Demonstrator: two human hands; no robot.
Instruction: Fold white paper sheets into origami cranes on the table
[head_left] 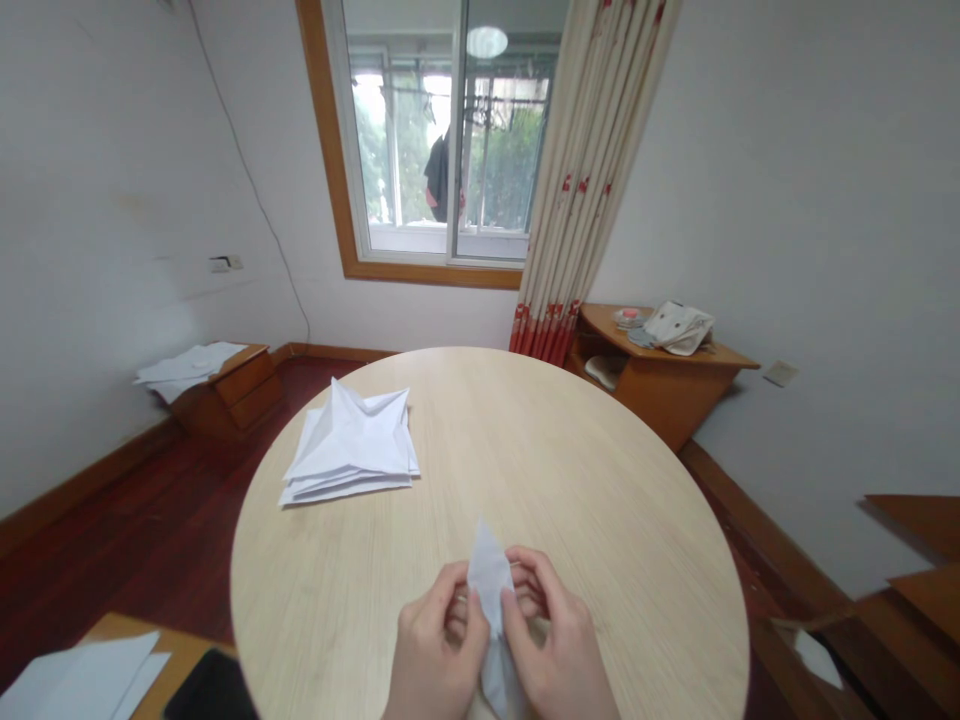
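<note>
A narrow piece of folded white paper [489, 562], pointed at its far end, is held over the near part of the round table [570, 450]. My left hand [442, 630] pinches its left edge between thumb and curled fingers. On the opposite edge, my right hand [551, 625] grips it the same way, thumb on top. Both thumbs nearly meet at the middle of the paper. The lower end of the paper runs down between my wrists and is partly hidden by them.
A stack of creased white paper sheets [352, 445] lies at the table's left. Lower left, more paper [90, 675] rests on a wooden surface beside a black object [210, 688]. A small cabinet [240, 385] stands by the left wall, a corner desk [660, 375] at the right.
</note>
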